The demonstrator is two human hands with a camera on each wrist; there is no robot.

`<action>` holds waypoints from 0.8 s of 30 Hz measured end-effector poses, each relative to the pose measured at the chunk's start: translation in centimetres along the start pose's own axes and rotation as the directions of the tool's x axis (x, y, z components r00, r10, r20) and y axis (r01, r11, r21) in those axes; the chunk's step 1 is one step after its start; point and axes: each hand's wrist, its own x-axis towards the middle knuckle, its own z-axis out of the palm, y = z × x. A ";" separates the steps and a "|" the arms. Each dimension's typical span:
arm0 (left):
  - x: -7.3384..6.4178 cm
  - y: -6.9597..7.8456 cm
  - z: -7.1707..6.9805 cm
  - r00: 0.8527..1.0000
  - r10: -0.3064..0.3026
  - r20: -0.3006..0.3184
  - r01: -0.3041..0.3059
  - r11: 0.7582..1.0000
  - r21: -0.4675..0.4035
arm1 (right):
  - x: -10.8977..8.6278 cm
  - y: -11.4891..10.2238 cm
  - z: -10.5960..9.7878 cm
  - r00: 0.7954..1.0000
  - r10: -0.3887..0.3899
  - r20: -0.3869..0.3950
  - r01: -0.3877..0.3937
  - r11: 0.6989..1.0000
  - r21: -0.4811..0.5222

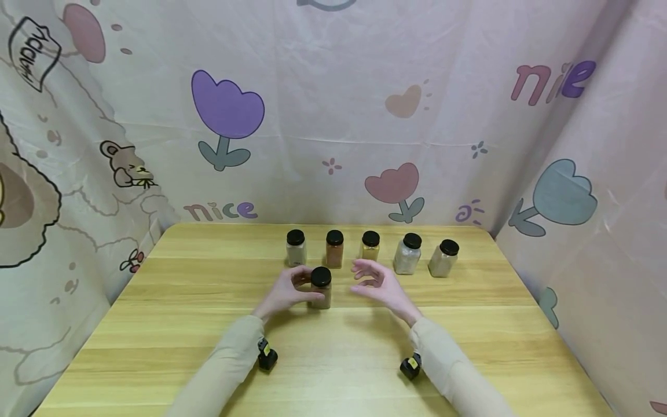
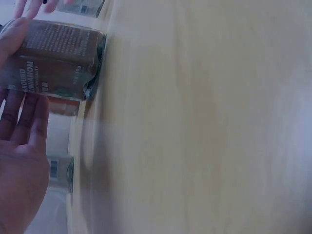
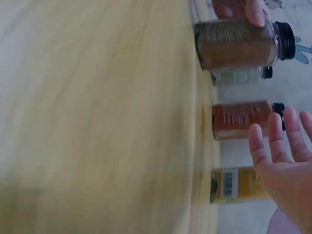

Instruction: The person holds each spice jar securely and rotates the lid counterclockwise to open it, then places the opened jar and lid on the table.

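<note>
My left hand (image 1: 285,294) grips a square glass jar of ground cinnamon (image 1: 321,296), thumb on the near side and fingers behind it. The jar is brown inside, with a black lid, and stands upright in front of a row of jars. Its printed label (image 2: 34,80) shows in the left wrist view. To the right of the cinnamon jar, my right hand (image 1: 383,286) holds nothing, its fingers spread and loosely bent. Behind the hands are a reddish-brown spice jar (image 1: 334,255) and a yellow spice jar (image 1: 369,253), both black-lidded.
A pale spice jar (image 1: 296,253) ends the row at the left. Two more light-coloured jars, a whitish jar (image 1: 407,259) and a greyish-beige jar (image 1: 441,264), stand at the right. All are on a wooden table (image 1: 172,324), with a printed curtain (image 1: 312,110) behind.
</note>
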 end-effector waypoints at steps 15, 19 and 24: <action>0.6 0.2 2.5 0.999 0.041 0.035 -0.037 0.994 -0.106 | 1.6 -1.1 2.6 0.998 -0.055 0.025 0.058 0.985 -0.164; 0.6 0.0 2.7 0.998 0.055 0.040 -0.051 0.994 -0.094 | 1.8 -1.2 3.0 0.999 -0.050 0.018 0.053 0.977 -0.206; 0.7 0.0 2.8 0.998 0.053 0.042 -0.050 0.995 -0.082 | 1.9 -1.4 3.2 1.000 -0.031 -0.004 0.028 0.960 -0.279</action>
